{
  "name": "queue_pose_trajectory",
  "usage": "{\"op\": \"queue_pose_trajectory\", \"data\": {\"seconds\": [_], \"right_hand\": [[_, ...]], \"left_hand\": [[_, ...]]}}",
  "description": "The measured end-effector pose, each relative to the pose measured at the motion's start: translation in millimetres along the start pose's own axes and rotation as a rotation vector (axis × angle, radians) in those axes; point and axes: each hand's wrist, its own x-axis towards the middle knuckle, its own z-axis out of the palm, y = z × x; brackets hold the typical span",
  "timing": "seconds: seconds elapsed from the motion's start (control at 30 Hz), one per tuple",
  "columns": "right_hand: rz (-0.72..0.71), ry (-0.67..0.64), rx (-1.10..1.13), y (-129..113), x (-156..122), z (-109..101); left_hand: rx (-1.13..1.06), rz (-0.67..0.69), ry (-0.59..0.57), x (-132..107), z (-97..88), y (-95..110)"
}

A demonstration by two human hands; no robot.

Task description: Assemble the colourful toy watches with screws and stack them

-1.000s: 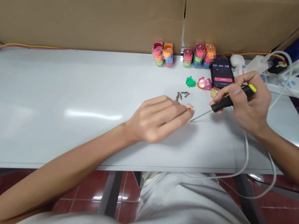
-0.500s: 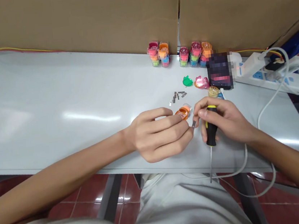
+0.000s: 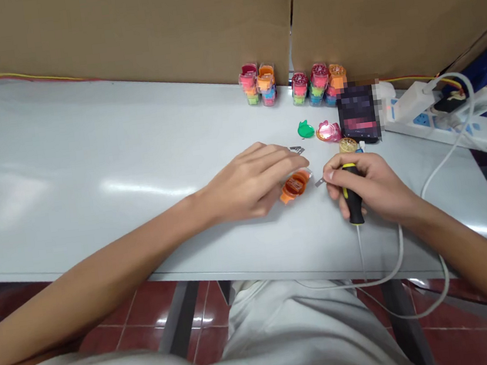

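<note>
Left grip [image 3: 248, 186] open, empty, fingers loose above counter [image 3: 90, 166]. Orange plastic case [image 3: 295, 187] lies flat just beside its fingertips, between both hands. Right grip [image 3: 370, 184] narrow, wrapped round black-and-yellow screwdriver [image 3: 354, 201], shaft pointing toward near counter edge; small metal strip [image 3: 320, 182] sticks out at fingertips. Loose metal strips [image 3: 296, 150] just beyond left fingers; green plastic piece [image 3: 305, 129], pink plastic piece [image 3: 328, 132] farther on.

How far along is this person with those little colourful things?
Done-looking: a green piece, a pink piece and small metal strips lie apart. In hand: the right hand grips a screwdriver and a metal strip; the left hand is beside an orange casing. Left: the colourful stacks by the boxes look whole.
</note>
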Motion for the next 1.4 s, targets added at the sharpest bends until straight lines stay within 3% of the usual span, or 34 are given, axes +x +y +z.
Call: {"op": "queue_pose_trajectory", "data": {"seconds": [0.07, 0.17, 0.43, 1.4], "right_hand": [[0.021, 0.023, -0.023, 2, 2, -1], [0.039, 0.020, -0.051, 3, 4, 1], [0.020, -0.044, -0.167, 4, 4, 0], [-0.142, -0.064, -0.672, 0, 1, 3]], "left_hand": [[-0.043, -0.016, -0.105, 1, -1.6, -2], [-0.059, 0.011, -0.163, 3, -0.8, 0], [-0.037, -0.013, -0.151, 7, 7.3, 16], [0.032, 0.094, -0.113, 5, 17.0, 26]]}}
